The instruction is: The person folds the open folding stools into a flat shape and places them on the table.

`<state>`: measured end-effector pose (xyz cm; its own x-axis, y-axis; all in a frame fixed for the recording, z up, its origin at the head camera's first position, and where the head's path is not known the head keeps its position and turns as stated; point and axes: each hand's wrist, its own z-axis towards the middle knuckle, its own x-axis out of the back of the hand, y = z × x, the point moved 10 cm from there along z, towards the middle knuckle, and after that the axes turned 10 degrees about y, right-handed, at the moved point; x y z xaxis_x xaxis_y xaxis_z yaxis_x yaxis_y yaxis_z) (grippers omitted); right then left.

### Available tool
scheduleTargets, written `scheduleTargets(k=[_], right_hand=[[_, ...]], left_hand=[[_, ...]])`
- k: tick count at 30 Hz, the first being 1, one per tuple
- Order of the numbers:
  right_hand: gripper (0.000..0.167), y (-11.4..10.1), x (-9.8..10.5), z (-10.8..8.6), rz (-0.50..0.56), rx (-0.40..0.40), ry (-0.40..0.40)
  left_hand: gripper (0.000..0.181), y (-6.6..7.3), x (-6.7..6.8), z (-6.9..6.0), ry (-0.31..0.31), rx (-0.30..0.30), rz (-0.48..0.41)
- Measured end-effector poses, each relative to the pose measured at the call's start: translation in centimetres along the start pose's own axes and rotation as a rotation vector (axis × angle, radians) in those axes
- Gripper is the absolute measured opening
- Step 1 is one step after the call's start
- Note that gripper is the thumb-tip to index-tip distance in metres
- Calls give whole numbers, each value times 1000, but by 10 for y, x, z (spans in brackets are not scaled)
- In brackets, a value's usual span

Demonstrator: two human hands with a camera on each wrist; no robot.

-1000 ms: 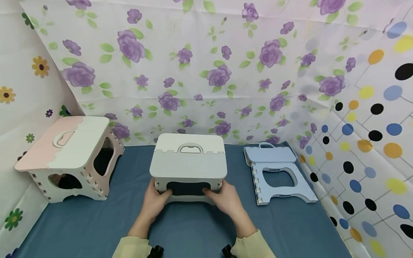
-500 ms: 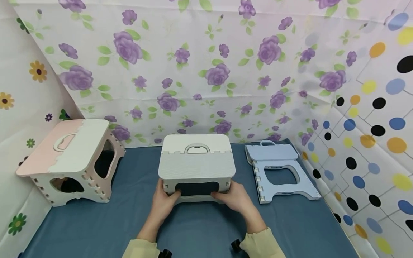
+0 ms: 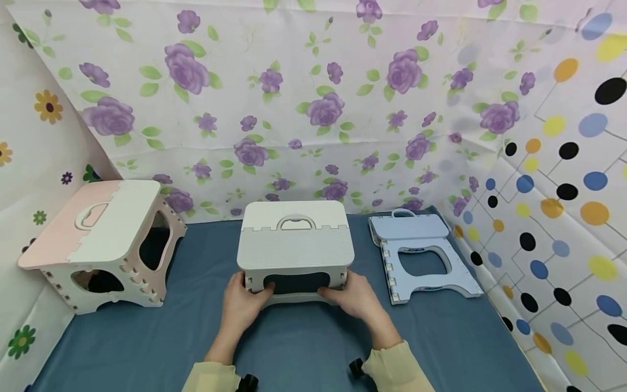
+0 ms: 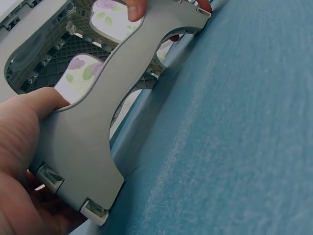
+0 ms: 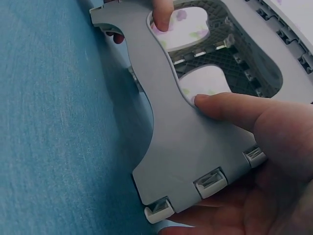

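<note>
Blue cloth (image 3: 299, 348) lay beneath a pale stool (image 3: 296, 249), its near panel (image 4: 80, 147) pinched at either end by the left hand (image 3: 241, 308) and right hand (image 3: 360, 299), probably for balance.

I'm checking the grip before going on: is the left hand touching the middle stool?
Touching. The left wrist view shows the left hand gripping the middle stool, its thumb hooked over the front panel's edge.
</note>
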<state>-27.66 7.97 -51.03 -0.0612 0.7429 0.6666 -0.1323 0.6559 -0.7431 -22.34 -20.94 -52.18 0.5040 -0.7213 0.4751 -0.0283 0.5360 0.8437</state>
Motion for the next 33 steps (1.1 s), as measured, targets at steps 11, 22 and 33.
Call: scheduleTargets(k=[11, 22, 33], right_hand=[[62, -1, -1, 1, 4, 32, 1], [56, -3, 0, 1, 27, 45, 19], [51, -4, -1, 0, 29, 48, 56]], left_hand=[[52, 1, -1, -3, -8, -26, 24], [56, 5, -2, -3, -8, -43, 0], [54, 3, -3, -1, -1, -57, -21]])
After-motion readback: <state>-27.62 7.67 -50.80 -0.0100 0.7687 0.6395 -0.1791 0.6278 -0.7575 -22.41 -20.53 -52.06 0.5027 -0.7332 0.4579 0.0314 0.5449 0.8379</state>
